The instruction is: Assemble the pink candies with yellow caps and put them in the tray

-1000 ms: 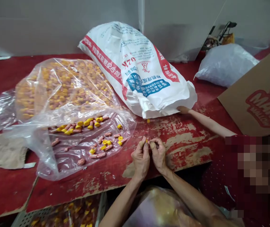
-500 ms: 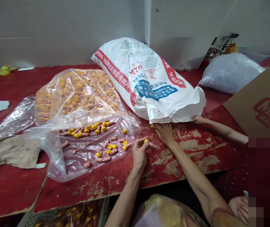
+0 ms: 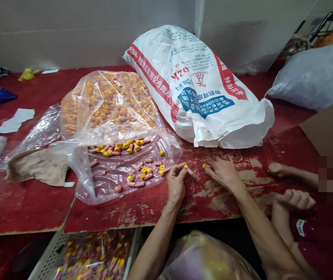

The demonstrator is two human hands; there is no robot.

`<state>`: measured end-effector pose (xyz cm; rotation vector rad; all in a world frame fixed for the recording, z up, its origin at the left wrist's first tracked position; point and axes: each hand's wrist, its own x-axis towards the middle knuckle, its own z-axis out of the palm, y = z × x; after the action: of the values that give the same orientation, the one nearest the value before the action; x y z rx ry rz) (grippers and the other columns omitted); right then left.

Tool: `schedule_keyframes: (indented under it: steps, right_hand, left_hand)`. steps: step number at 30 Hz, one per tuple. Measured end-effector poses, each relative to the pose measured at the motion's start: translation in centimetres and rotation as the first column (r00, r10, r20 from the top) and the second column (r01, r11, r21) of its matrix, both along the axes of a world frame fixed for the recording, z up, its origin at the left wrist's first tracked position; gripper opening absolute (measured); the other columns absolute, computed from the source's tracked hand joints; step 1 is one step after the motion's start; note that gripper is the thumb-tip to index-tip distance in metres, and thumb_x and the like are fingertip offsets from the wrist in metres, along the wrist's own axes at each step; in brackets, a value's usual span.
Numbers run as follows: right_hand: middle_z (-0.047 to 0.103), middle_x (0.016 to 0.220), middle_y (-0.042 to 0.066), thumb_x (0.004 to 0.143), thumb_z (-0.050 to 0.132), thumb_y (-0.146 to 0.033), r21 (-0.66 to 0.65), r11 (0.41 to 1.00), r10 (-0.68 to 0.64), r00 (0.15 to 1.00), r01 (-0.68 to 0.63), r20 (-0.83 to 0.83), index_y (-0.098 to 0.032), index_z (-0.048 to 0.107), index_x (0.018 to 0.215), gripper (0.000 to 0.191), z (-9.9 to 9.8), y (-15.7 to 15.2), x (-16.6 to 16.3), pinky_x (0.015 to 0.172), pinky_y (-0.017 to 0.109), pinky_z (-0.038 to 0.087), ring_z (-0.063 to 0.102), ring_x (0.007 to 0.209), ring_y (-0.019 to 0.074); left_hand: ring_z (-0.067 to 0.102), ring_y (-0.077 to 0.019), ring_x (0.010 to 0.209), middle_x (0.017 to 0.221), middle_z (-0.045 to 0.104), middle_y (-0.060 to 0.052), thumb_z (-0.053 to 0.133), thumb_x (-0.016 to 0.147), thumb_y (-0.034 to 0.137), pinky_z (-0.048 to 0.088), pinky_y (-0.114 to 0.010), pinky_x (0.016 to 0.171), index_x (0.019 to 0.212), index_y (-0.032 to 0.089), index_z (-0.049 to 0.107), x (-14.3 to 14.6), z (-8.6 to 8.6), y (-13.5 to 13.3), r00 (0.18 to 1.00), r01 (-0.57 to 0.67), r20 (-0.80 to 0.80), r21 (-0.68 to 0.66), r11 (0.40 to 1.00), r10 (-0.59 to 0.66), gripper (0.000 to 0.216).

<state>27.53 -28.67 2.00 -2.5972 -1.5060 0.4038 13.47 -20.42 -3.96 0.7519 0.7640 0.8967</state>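
Observation:
My left hand (image 3: 176,184) pinches a small clear tube (image 3: 193,174) with a yellow top, its far end pointing right above the worn red table. Just to the right, my right hand (image 3: 224,174) has a small orange-yellow cap (image 3: 204,166) between thumb and fingertips. Beside my left hand lies a clear plastic bag (image 3: 96,190), with loose pink-filled tubes (image 3: 140,184) and yellow caps on it. Behind these, a large clear bag (image 3: 110,103) is full of many yellow-capped pink tubes.
A white printed sack (image 3: 195,85) lies behind my right hand. Another person's hands (image 3: 296,199) are at the right, near a cardboard box (image 3: 330,130). A crate (image 3: 43,258) of capped tubes stands below the table edge. A beige cloth (image 3: 39,167) lies left.
My right hand has come back from the sack's mouth toward my left hand, with a cap in its fingers. The other person's hand has left the sack. The view has shifted left.

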Motion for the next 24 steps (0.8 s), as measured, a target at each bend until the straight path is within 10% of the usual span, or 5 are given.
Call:
schedule_keyframes:
  steps: [3,9,19,24]
  right_hand:
    - [0.065,0.09,0.017,0.09,0.046,-0.033,-0.239,0.97,0.069,0.995,-0.05,0.072,-0.012,0.07,0.09,0.031,1.3,1.9,0.5,0.072,0.031,0.045,0.063,0.085,0.0259]
    - [0.065,0.094,0.018,0.086,0.055,-0.029,-0.189,0.976,0.119,0.992,-0.109,0.042,-0.009,0.067,0.096,0.026,0.3,2.9,1.3,0.074,0.029,0.044,0.062,0.089,0.0256]
    - [0.059,0.109,0.007,0.096,0.043,-0.034,0.163,0.981,0.089,0.991,-0.105,0.104,-0.019,0.06,0.113,0.028,-3.7,2.1,-0.3,0.092,0.035,0.035,0.049,0.104,0.0217]
    - [0.055,0.116,0.011,0.095,0.042,-0.03,0.502,0.85,-0.075,0.909,-0.157,0.41,-0.015,0.057,0.118,0.031,-0.4,-0.3,0.3,0.097,0.037,0.032,0.044,0.111,0.0232]
  left_hand:
    - [0.059,-0.0083,0.061,0.073,0.064,0.001,0.08,0.064,0.03,0.05,-0.022,0.061,0.088,0.016,0.067,-0.5,0.2,-0.1,1.0,0.027,-0.004,-0.02,0.999,-0.027,0.031]
    - [0.061,-0.0093,0.064,0.076,0.065,0.001,0.081,0.061,0.03,0.05,-0.023,0.065,0.087,0.016,0.068,-0.3,0.3,-0.1,0.998,0.062,-0.016,-0.033,0.998,-0.062,0.032]
    - [0.06,-0.0068,0.069,0.079,0.066,0.001,0.083,0.056,0.029,0.049,-0.017,0.069,0.087,0.015,0.068,-0.2,0.8,0.8,0.999,-0.031,-0.022,-0.115,0.993,0.029,0.037]
    - [0.062,-0.01,0.068,0.078,0.066,0.0,0.084,0.052,0.022,0.051,-0.02,0.065,0.083,0.015,0.067,0.5,1.6,1.0,1.0,0.017,0.011,-0.211,0.977,-0.015,0.036]
